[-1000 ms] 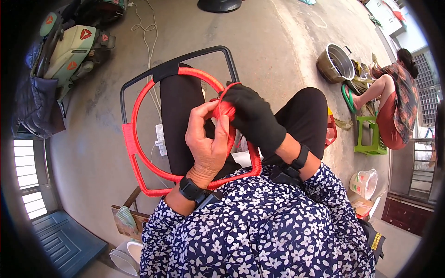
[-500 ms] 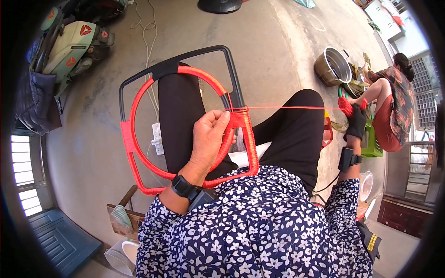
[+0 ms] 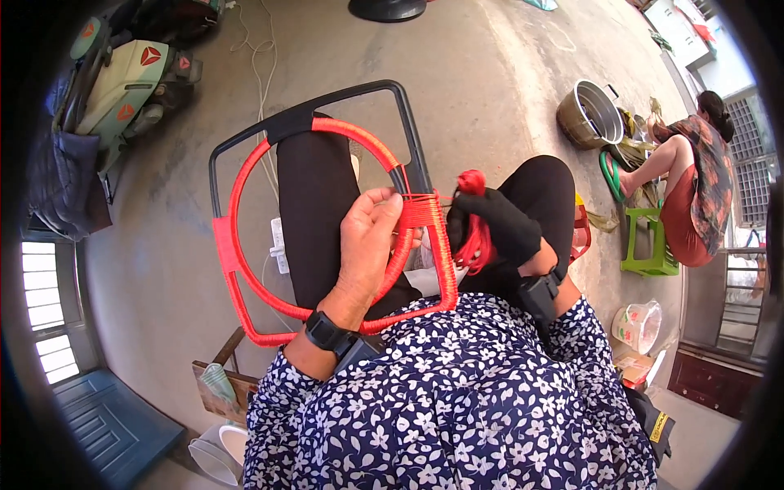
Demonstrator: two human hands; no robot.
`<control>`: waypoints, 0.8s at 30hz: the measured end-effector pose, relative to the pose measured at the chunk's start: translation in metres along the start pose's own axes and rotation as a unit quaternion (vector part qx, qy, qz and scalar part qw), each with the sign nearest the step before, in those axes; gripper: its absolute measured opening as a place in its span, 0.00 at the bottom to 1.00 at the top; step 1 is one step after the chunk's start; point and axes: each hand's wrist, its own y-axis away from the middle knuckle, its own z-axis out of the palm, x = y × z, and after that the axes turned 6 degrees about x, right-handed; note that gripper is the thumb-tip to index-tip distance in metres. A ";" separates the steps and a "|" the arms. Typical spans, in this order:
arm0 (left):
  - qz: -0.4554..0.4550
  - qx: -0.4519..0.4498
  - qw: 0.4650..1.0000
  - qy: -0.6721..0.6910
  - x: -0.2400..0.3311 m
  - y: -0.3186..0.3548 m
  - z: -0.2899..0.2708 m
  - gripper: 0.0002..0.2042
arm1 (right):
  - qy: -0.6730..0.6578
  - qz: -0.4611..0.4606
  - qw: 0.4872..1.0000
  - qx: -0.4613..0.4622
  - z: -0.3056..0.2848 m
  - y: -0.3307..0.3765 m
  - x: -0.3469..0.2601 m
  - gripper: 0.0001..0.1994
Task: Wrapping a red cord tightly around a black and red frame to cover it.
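Observation:
A squarish frame (image 3: 443,261) with a round ring inside it rests over my lap. Red cord is wound tightly round its lower parts and most of the ring; the top and upper sides are bare black. My left hand (image 3: 365,245) is closed on the ring at the right, thumb and forefinger pinched by the red winding that joins ring and side bar. In a black glove, my right hand (image 3: 505,229) grips a bundle of red cord (image 3: 477,247) just right of the frame. A short strand runs from it to the winding. The glove hides part of the bundle.
Ahead on the right a person (image 3: 694,180) sits beside a large metal pot (image 3: 590,114) and a green stool (image 3: 647,245). A scooter (image 3: 126,86) stands at the far left. Near my left knee lies a white power strip (image 3: 278,245) with its cable.
My right hand has come back from far right to beside the frame with the cord bundle. The long taut strand is now short. My left hand and the frame have barely moved.

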 end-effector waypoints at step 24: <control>-0.032 -0.020 0.999 -0.014 -0.009 -0.003 0.000 0.08 | 0.300 -0.135 0.879 0.345 -0.032 -0.017 -0.018 0.14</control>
